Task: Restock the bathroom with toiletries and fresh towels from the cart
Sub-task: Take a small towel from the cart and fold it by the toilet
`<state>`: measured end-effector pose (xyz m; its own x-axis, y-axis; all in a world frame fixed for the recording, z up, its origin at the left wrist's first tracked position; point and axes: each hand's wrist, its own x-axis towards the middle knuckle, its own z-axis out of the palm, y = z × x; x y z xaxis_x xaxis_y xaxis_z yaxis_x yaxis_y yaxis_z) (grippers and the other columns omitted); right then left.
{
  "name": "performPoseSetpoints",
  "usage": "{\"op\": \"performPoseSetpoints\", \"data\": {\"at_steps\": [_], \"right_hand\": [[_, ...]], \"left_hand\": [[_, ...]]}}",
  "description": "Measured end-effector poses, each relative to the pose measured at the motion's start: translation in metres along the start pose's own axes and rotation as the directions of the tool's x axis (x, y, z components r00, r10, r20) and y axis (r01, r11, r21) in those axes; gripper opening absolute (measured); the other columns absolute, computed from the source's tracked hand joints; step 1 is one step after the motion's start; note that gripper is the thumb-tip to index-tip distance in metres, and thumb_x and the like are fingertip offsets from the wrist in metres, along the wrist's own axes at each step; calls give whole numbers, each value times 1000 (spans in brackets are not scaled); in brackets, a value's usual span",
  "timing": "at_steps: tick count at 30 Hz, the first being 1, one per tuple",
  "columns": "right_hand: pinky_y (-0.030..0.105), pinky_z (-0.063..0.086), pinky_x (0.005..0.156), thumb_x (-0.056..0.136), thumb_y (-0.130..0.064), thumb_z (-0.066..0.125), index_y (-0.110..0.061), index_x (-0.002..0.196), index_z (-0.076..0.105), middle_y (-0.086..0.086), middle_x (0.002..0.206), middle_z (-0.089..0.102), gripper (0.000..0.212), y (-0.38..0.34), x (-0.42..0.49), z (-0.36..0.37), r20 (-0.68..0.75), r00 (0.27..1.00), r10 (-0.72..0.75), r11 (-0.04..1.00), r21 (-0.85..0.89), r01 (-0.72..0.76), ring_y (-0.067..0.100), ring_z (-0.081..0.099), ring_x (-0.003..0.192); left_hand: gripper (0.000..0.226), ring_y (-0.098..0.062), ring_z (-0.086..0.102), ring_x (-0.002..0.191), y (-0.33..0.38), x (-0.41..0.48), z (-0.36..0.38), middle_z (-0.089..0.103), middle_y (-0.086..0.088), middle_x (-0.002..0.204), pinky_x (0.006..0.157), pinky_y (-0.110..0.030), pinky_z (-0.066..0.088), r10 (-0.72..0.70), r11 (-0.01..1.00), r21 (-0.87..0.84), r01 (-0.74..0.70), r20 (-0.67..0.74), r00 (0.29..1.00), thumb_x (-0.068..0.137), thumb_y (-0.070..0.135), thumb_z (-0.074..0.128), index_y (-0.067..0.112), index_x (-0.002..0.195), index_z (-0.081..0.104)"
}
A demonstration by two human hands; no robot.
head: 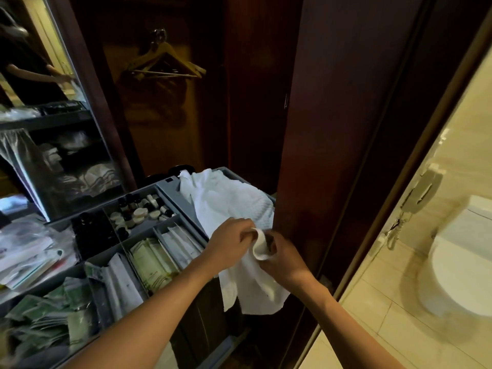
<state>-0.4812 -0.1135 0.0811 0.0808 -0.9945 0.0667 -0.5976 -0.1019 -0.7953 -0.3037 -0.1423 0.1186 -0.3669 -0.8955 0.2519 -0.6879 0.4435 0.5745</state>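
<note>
Pinch grips both sides: left hand (230, 242) and right hand (283, 259) hold the rolled edge of the white towel (229, 201), which drapes over the right end of the cart (168, 182), beside the toiletry compartments (149, 217).

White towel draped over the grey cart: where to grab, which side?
Probably the rolled hem of the white terry towel, from above on the near side, where the left hand and right hand pinch it. The cloth hangs limp over the end of the grey plastic cart; that doubled edge looks firmest.
</note>
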Motion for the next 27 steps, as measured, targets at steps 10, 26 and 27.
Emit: {"op": "performPoseSetpoints", "data": {"at_steps": [10, 26, 27], "right_hand": [[24, 33, 57, 92, -32, 66, -23, 90, 60, -10, 82, 53, 11, 14, -43, -13, -127, 980, -155, 975, -180, 130, 9, 49, 72], [36, 50, 64, 91, -37, 65, -22, 93, 64, -4, 87, 61, 15, 62, -136, -71, -301, 953, -20, 971, -232, -53, 14, 56, 75], [36, 50, 64, 91, -38, 65, -23, 92, 64, -4, 86, 61, 15, 65, -141, -75, -308, 951, -9, 972, -227, -64, 14, 56, 76]], "left_hand": [[31, -11, 54, 95, -3, -18, 9, 58, 14, 104, 87, -40, 46, -43, 999, -27, 46, 117, 992, 80, 36, 53, 25, 106, 65], [17, -7, 56, 72, 42, -25, 76, 61, 9, 79, 58, -32, 37, -78, 994, 85, 70, 92, 993, 94, 34, 61, 33, 78, 53], [20, -8, 53, 68, 48, -25, 78, 57, 6, 74, 55, -30, 35, -81, 992, 100, 72, 92, 993, 93, 34, 61, 32, 76, 50]]}}
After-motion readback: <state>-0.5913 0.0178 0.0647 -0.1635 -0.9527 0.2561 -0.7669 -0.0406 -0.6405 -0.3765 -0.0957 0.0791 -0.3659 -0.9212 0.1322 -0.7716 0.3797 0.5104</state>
